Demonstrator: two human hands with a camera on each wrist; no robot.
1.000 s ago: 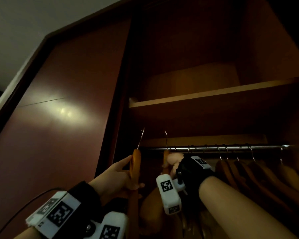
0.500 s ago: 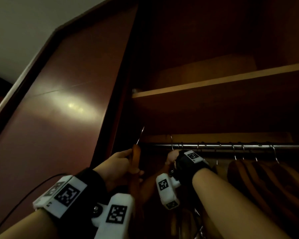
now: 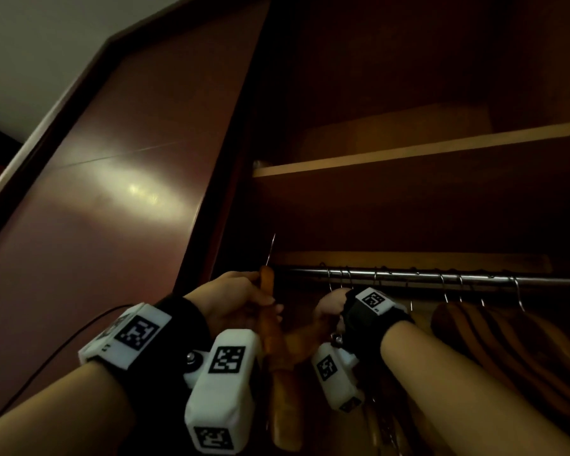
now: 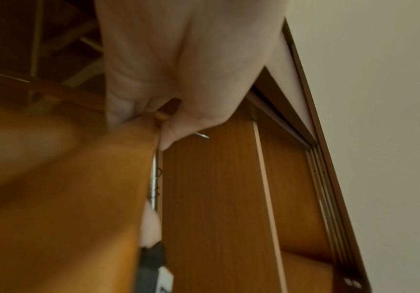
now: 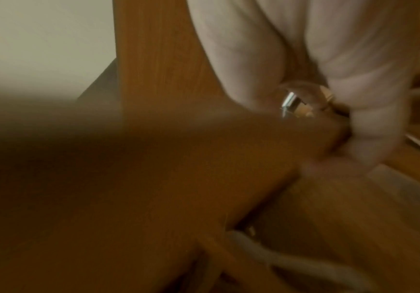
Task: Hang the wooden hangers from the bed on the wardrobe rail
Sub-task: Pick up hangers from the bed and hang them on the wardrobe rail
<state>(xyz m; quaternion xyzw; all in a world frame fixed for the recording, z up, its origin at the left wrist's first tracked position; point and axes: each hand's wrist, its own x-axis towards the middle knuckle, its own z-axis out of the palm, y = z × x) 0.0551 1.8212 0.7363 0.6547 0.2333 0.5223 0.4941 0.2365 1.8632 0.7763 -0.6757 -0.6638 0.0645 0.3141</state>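
Observation:
My left hand (image 3: 244, 301) grips a wooden hanger (image 3: 277, 357) near its top, held edge-on just left of the metal rail (image 3: 441, 277); its wire hook (image 3: 270, 248) points up, off the rail. In the left wrist view the left hand (image 4: 169, 111) curls round that hanger (image 4: 66, 178). My right hand (image 3: 331, 307) grips a second wooden hanger (image 3: 301, 343) right under the rail's left end, and its hook (image 3: 327, 274) is over the rail. The right wrist view is blurred: the right hand (image 5: 342, 119) is wrapped round the hanger (image 5: 154, 168) by its hook base.
Several wooden hangers (image 3: 507, 340) hang along the rail to the right. A shelf (image 3: 408, 153) runs above the rail. The dark red wardrobe door (image 3: 112, 209) stands close on the left. The wardrobe interior is dim.
My right hand moved its hanger up and to the rail, so its hook now sits over the bar. The left hand stayed with its hanger left of the rail.

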